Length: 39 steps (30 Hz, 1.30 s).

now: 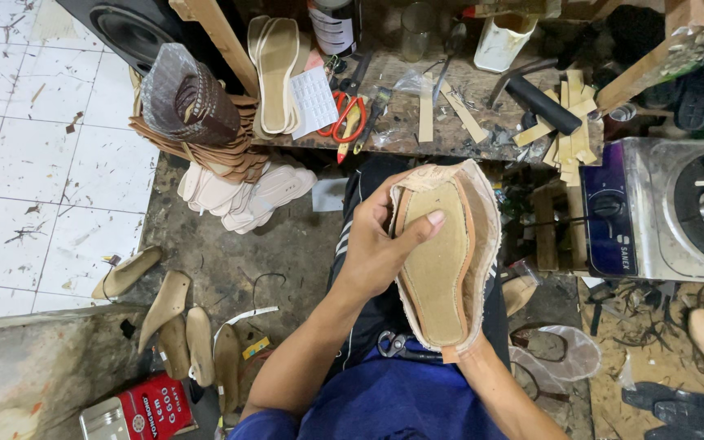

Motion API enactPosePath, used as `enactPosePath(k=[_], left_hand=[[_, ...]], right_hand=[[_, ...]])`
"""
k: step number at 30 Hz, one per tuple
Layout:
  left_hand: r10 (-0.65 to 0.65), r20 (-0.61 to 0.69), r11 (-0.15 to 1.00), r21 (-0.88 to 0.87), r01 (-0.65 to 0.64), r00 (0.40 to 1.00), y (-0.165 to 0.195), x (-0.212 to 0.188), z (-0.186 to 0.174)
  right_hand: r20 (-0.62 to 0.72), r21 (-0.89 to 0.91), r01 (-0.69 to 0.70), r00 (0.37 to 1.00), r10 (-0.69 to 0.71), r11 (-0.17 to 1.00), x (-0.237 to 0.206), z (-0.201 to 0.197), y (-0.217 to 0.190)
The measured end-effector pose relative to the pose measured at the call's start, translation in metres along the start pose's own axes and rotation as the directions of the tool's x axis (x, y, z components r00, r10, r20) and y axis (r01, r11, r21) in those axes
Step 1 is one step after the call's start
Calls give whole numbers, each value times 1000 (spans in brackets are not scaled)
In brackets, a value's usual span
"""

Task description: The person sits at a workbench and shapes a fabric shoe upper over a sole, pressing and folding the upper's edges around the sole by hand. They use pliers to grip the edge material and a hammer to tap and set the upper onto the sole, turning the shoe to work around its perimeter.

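White tile floor (34,147) (dirty), wood bench (458,134)

Red tin (144,411) bottom left; white-labelled bottle (334,26) on bench (top).

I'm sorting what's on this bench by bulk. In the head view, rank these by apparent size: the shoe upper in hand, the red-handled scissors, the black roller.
1. Shoe upper, largest, though its nearness to the camera inflates it.
2 and 3. Black roller and red-handled scissors look too alike to rank.
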State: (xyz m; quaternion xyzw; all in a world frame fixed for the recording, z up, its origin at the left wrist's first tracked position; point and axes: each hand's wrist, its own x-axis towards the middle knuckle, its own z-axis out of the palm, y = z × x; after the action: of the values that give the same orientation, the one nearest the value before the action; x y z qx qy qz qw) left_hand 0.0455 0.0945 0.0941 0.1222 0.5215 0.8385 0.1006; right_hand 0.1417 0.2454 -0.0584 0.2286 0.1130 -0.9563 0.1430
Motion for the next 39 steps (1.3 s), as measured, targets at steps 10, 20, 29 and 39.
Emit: enactPosePath(k=[10,20,29,39], left_hand=[[-1,-13,1000,2,1,1000,-3,0,1],[-1,-15,1000,-2,1,1000,-5,5,-2],[103,122,992,60,-111,987,10,25,-25],[276,153,830,460,-315,949,28,38,-38]], right_hand=[[-28,-109,74,997,-78,991,-2,2,1],[34,14,-19,999,18,1000,-3,-3,0],[80,-124,70,995,-60,990,3,-61,-9],[34,-101,53,998,-50,993,-2,-54,-5]])
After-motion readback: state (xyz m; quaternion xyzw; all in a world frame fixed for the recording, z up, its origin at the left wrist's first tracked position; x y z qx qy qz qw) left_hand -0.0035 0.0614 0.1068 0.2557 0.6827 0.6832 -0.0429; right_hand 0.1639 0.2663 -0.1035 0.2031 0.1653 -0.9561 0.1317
